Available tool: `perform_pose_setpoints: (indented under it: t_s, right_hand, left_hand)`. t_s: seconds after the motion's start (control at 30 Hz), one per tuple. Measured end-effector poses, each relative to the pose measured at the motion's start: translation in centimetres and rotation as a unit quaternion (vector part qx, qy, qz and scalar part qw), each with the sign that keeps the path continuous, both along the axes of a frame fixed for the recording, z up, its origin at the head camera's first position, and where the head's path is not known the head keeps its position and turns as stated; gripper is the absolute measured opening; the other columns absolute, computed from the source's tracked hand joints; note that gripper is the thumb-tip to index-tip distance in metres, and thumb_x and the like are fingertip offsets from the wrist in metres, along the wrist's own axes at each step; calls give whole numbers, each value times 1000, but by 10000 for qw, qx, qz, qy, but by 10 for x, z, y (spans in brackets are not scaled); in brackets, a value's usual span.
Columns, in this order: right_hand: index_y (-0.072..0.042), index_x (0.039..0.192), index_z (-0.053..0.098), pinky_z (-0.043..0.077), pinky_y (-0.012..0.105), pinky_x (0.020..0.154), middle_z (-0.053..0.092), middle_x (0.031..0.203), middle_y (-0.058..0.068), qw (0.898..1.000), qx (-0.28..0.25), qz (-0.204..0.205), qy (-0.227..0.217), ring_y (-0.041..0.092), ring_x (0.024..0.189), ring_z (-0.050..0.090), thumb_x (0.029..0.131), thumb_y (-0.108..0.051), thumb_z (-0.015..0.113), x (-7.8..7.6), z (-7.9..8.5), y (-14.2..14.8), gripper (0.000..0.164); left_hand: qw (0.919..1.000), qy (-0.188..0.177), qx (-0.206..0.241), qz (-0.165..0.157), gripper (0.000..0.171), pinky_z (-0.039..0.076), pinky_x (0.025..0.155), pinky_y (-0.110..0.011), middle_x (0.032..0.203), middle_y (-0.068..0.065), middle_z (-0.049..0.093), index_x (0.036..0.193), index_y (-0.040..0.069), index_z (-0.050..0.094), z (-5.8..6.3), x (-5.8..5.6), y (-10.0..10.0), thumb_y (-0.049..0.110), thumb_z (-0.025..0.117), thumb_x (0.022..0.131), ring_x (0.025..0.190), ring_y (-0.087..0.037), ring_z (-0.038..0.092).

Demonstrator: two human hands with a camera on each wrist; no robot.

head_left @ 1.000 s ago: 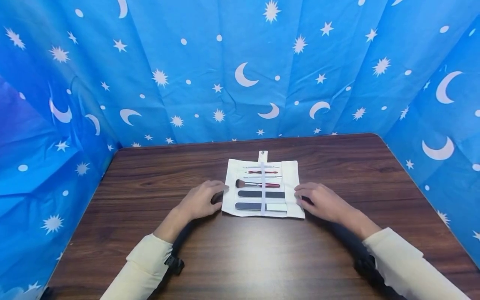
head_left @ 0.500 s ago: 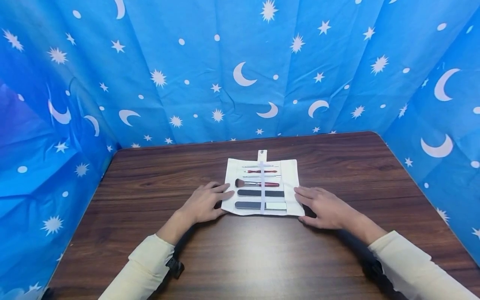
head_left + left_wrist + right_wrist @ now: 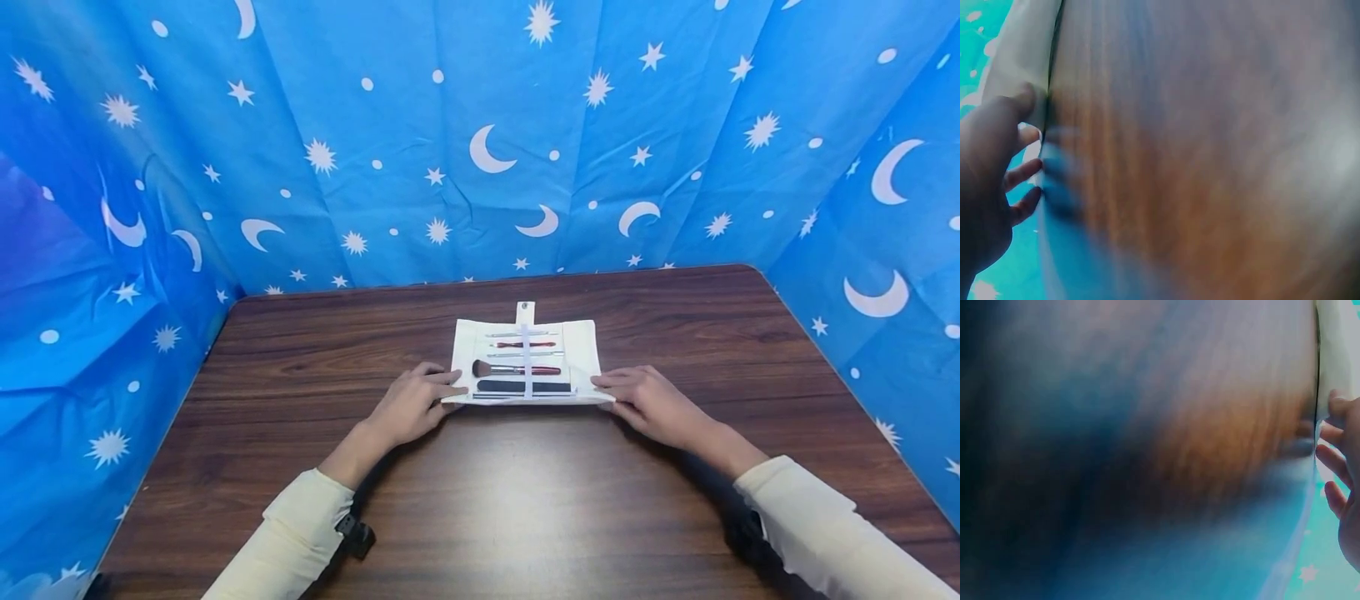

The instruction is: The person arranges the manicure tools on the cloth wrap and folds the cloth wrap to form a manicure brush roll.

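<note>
A white fabric roll-up case (image 3: pixel 581 354) lies unfolded on the table, its near edge raised and tilted up. My left hand (image 3: pixel 408 404) pinches the near left corner, thumb below and fingers above. At the near right corner my right hand (image 3: pixel 656 408) pinches the case likewise. Under a pale strap (image 3: pixel 527 360) sit a makeup brush (image 3: pixel 506 368), a black nail file (image 3: pixel 501 386) and several thin sticks (image 3: pixel 506 354). Another file shows only edge-on along the lifted edge. Both wrist views catch the case's white underside (image 3: pixel 1019 50) between thumb and fingers.
The brown wooden table (image 3: pixel 525 517) has a glossy glare near its middle. A snap tab (image 3: pixel 525 312) sticks out from the case's far edge. Blue star-and-moon cloth (image 3: pixel 405 125) hangs behind the table and at both sides.
Both hands have taken hold of the case's near corners and raised its near edge. The nearest file has tilted from face-up to edge-on.
</note>
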State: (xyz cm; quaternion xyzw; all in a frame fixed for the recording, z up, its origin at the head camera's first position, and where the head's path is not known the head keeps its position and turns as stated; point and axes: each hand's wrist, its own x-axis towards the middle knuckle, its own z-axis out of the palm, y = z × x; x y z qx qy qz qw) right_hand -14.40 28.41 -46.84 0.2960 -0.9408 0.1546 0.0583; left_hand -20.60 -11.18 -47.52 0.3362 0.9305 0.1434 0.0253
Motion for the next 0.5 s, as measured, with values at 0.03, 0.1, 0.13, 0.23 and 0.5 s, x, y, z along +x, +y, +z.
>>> perform_pose_setpoints:
  t_s: [0.03, 0.1, 0.13, 0.23, 0.5]
  right_hand:
    - [-8, 116, 77, 50, 55, 95, 75, 123, 9, 9994, -340, -66, -40, 30, 115, 69, 93, -11, 71, -3, -1, 1, 24]
    - [-9, 98, 80, 52, 45, 87, 78, 102, 4, 9946, -1019, -145, -101, 22, 100, 69, 92, -7, 71, -8, -1, 2, 11]
    - [-10, 92, 79, 51, 39, 81, 76, 92, 2, 9918, -1247, -210, -208, 18, 92, 67, 93, -7, 71, -11, -1, 3, 9]
    - [-11, 75, 67, 42, 27, 67, 57, 72, -4, 9835, -1616, -505, -640, 10, 74, 51, 96, -8, 67, -20, 3, 2, 22]
    - [-8, 80, 66, 40, 26, 64, 55, 66, -1, 9700, -1414, -1403, -1393, 11, 63, 49, 101, -21, 61, -34, 8, -4, 26]
  left_hand:
    - [9997, -32, 215, 106, 30, 46, 108, -55, 141, 0, 66, 128, 24, 71, -1, 0, 0, 29, 65, 100, 132, -27, 57]
    - [9970, -91, 685, 346, 26, 48, 104, -52, 127, -2, 73, 114, 20, 78, -3, 1, 1, 36, 62, 101, 124, -25, 63]
    - [9948, -120, 899, 463, 28, 50, 101, -49, 118, -3, 76, 103, 18, 80, -3, 0, 2, 38, 61, 102, 119, -24, 65]
    - [9875, -144, 1362, 779, 38, 53, 88, -42, 91, 0, 76, 72, 18, 70, -2, -3, 6, 39, 59, 102, 102, -20, 69]
    - [9851, -116, 1143, 1282, 38, 38, 72, -33, 72, 1, 57, 70, 16, 61, -5, -13, 16, 39, 65, 99, 75, -17, 49]
